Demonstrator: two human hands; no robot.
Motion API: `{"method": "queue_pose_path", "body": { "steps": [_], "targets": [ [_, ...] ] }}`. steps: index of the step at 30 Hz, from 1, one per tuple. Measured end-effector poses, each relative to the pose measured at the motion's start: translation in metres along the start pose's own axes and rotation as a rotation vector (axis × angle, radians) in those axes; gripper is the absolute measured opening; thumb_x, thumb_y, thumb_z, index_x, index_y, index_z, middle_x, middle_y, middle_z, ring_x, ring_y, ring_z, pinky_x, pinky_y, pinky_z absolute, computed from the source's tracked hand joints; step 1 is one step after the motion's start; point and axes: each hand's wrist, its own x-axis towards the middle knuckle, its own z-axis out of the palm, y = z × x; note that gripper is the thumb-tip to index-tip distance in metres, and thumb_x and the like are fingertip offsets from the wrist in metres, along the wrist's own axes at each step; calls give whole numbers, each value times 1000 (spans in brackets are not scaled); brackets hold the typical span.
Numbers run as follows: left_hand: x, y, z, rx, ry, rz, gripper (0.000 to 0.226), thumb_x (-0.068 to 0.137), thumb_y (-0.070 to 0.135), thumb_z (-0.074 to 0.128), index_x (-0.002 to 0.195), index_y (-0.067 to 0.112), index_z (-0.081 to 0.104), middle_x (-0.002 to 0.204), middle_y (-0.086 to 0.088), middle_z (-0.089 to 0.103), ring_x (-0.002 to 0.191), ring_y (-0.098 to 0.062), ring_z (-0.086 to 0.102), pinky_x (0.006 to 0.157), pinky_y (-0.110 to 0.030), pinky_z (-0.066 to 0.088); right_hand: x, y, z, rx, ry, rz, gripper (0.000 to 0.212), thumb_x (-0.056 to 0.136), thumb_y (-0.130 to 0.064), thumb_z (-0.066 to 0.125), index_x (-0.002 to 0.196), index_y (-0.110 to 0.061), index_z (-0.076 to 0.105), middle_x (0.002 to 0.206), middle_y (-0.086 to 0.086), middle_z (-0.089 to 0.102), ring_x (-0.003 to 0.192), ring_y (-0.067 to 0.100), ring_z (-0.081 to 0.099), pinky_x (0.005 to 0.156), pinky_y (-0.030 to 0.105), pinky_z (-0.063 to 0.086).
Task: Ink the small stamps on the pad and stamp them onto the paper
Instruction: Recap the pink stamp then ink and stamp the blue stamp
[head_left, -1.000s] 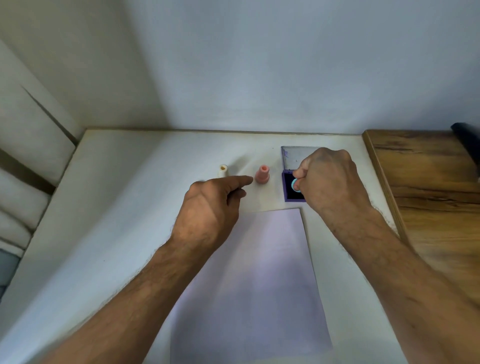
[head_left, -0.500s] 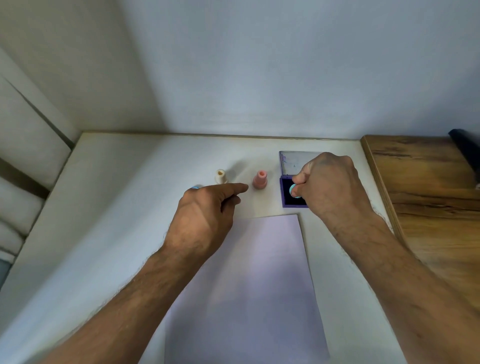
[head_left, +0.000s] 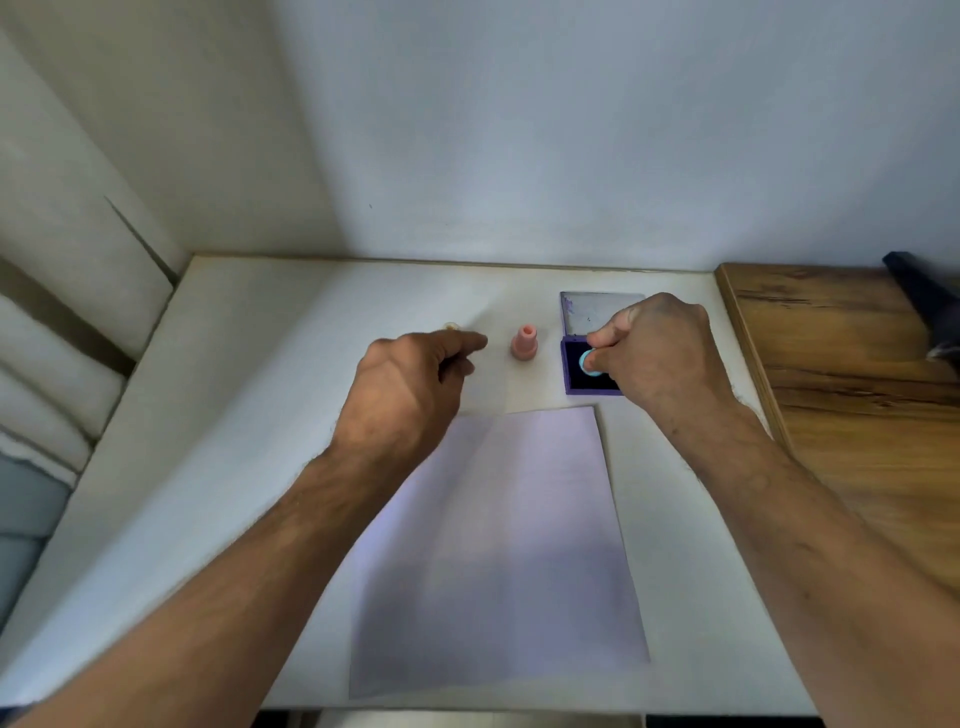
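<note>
My right hand (head_left: 660, 353) is shut on a light blue stamp (head_left: 589, 361) and holds it down in the dark ink pad (head_left: 574, 364) of a purple case whose lid (head_left: 597, 312) lies open behind it. A pink stamp (head_left: 524, 343) stands upright left of the case. Farther left, a cream stamp (head_left: 451, 326) peeks out behind my left hand (head_left: 410, 384). That hand hovers loosely curled, index finger extended, with nothing visible in it. The pale lilac paper (head_left: 498, 545) lies in front of both hands, with no stamp marks visible on it.
Everything sits on a white table (head_left: 234, 415) against a pale wall. A brown wooden surface (head_left: 857, 395) adjoins it on the right, with a dark object (head_left: 924, 306) at its far edge. White cushions lie at the left.
My left hand has drifted slightly left and now covers most of the cream stamp. My right hand stays on the ink pad with the blue stamp.
</note>
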Motion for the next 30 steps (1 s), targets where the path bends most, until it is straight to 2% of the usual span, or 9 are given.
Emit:
{"method": "queue_pose_path", "body": {
  "steps": [4, 7, 10, 12, 15, 19, 23, 26, 30],
  "targets": [
    [-9, 10, -19, -16, -7, -12, 31, 93, 17, 59, 116, 34, 70, 88, 19, 70, 79, -4, 64, 74, -15, 51, -18, 10, 1, 127, 98, -85, 21, 75, -15, 81, 95, -15, 77, 90, 3, 75, 78, 14, 69, 71, 17, 50],
    [-22, 11, -38, -69, 27, -36, 30, 91, 16, 62, 114, 34, 71, 90, 18, 71, 86, -3, 67, 72, -17, 52, -34, 5, -6, 401, 66, -16, 21, 75, -14, 82, 95, -14, 77, 84, 1, 75, 74, 13, 72, 70, 22, 57],
    [-40, 0, -51, -92, 18, -104, 33, 86, 16, 68, 113, 35, 70, 97, 15, 73, 87, -8, 69, 79, -25, 57, -63, -4, -2, 762, -108, 114, 20, 77, -4, 79, 96, -5, 74, 83, 8, 75, 76, 18, 73, 73, 30, 61],
    [-53, -16, -55, -83, 6, -152, 39, 82, 14, 73, 116, 32, 70, 103, 10, 72, 96, -10, 68, 88, -30, 56, -86, -10, 13, 885, -185, 184, 18, 80, 0, 75, 97, -2, 73, 85, 11, 74, 78, 21, 71, 76, 33, 61],
    [-60, -40, -56, -30, -29, -210, 49, 77, 15, 79, 122, 29, 66, 112, 5, 70, 105, -11, 64, 96, -30, 51, -106, -17, 36, 970, -245, 231, 17, 82, -2, 74, 99, -4, 73, 86, 9, 75, 79, 21, 71, 75, 32, 61],
    [-46, -53, -56, 117, -124, -197, 60, 74, 23, 81, 129, 34, 59, 120, 8, 67, 110, -14, 62, 97, -36, 51, -108, -28, 56, 955, -255, 162, 18, 84, -7, 73, 101, -10, 74, 91, 6, 76, 84, 16, 74, 78, 33, 61],
    [-27, -52, -52, 120, -129, -156, 59, 71, 25, 84, 125, 34, 62, 114, 9, 69, 105, -14, 64, 94, -35, 53, -100, -37, 66, 864, -198, 67, 27, 83, -11, 74, 110, -8, 72, 95, 6, 76, 85, 14, 74, 80, 35, 61],
    [-20, -61, -45, 148, -145, -134, 58, 69, 25, 85, 123, 33, 64, 112, 8, 70, 105, -15, 64, 94, -34, 53, -96, -41, 78, 663, -117, -76, 26, 82, -17, 76, 108, -14, 74, 92, -2, 76, 81, 10, 74, 82, 31, 60],
    [-21, -69, -39, 251, -195, -113, 58, 67, 35, 84, 122, 37, 62, 117, 9, 66, 109, -16, 61, 91, -30, 50, -100, -44, 96, 366, -44, -354, 27, 79, -23, 79, 105, -21, 75, 94, -7, 75, 81, 3, 70, 82, 19, 56]
  ]
}}
